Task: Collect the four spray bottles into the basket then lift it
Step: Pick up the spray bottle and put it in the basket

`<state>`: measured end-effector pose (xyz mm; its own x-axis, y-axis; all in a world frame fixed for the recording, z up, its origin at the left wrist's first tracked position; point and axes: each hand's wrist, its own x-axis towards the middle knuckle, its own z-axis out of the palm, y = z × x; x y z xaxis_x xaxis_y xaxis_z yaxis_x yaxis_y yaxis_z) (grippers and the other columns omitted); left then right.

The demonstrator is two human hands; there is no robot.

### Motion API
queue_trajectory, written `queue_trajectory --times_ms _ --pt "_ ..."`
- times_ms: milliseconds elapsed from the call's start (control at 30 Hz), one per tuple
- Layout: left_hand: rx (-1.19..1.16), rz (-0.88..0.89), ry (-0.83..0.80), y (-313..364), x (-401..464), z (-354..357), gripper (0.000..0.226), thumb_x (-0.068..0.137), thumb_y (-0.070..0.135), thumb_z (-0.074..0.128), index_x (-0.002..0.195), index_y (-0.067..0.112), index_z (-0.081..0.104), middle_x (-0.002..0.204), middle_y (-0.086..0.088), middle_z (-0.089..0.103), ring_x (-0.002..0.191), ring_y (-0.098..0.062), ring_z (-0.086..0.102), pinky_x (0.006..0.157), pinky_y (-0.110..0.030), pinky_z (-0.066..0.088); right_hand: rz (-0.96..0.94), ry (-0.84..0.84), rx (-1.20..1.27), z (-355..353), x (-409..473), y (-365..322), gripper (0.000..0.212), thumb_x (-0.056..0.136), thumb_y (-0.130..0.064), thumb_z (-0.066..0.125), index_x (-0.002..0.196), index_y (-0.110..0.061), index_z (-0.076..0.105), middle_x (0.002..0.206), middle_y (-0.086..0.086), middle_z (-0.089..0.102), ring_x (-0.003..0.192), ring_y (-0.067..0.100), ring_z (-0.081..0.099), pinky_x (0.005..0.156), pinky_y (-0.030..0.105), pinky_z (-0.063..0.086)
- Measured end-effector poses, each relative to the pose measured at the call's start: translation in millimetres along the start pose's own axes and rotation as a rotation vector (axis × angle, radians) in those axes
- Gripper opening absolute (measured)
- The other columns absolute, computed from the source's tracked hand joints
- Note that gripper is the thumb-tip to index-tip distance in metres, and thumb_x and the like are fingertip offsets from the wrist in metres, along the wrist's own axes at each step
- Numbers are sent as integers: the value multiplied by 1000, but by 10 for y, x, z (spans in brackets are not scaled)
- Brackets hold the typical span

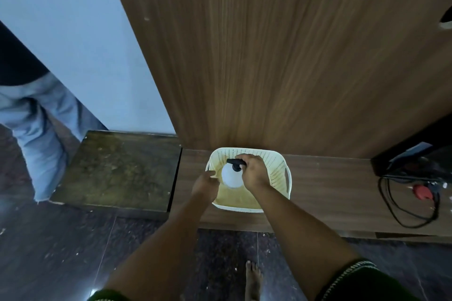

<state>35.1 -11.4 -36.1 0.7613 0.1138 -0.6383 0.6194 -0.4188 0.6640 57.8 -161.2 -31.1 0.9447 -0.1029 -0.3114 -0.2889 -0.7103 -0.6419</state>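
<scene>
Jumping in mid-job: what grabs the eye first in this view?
The right hand grips the black trigger head of a white spray bottle over the cream basket on the low wooden ledge. The left hand rests at the basket's left rim. Black cables with a red plug lie far right.

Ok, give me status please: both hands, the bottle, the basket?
Right hand shut on spray bottle, over basket. Left hand open at basket's left rim. Nothing in the way.
</scene>
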Motion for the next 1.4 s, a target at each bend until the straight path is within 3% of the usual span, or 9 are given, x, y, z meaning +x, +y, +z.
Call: queue_trajectory --times_ms 167,567,733,833,967,1133,1300,1400 --pt "31 87 -38 66 219 66 49 89 1 54 137 10 47 127 -11 62 120 -32 57 105 -44 45 -3 -17 -30 57 115 -38 39 86 -3 46 118 -17 65 116 11 65 109 27 59 94 25 42" --pt "58 109 12 -82 258 66 58 88 1 51 141 24 43 134 -2 59 117 -22 60 101 -38 49 -54 -96 -4 98 306 -80 34 91 1 45 115 -10 66 114 14 68 107 29 61 90 29 45" --pt "89 111 19 -19 306 34 58 89 2 47 142 24 41 137 0 57 119 -22 58 101 -36 48 -57 -66 15 144 353 -74 36 92 1 45 118 -12 65 119 10 67 111 26 59 87 20 38" --pt "100 112 22 -1 336 40 54 91 7 50 142 24 41 137 -1 57 121 -22 57 102 -37 47 -97 -85 -25 149 375 -41 37 89 3 46 118 -11 65 117 10 67 109 25 60 86 21 40" --pt "94 117 34 16 338 54 49 95 18 53 142 23 42 138 -1 57 122 -21 57 103 -36 46 -121 -97 -87 192 411 -13 36 89 0 47 120 -9 63 118 13 66 110 26 59 94 27 44" --pt "99 122 35 14 317 49 49 95 20 53 143 24 40 138 -2 56 123 -22 56 104 -36 45 -123 -61 -119 233 382 44 40 93 -2 43 129 -11 55 129 14 54 121 29 49 104 29 38" --pt "127 170 57 23 270 3 47 97 28 51 142 25 42 139 -2 56 126 -22 54 105 -35 43 -116 -27 -38 157 360 64 42 91 5 39 127 -9 56 131 14 48 121 29 47 92 15 32" --pt "127 189 59 18 236 -7 47 97 30 50 143 24 41 141 -2 54 126 -22 54 106 -37 43 -115 2 -49 148 306 71 43 93 2 38 131 -12 53 134 11 46 124 27 47 107 28 37"
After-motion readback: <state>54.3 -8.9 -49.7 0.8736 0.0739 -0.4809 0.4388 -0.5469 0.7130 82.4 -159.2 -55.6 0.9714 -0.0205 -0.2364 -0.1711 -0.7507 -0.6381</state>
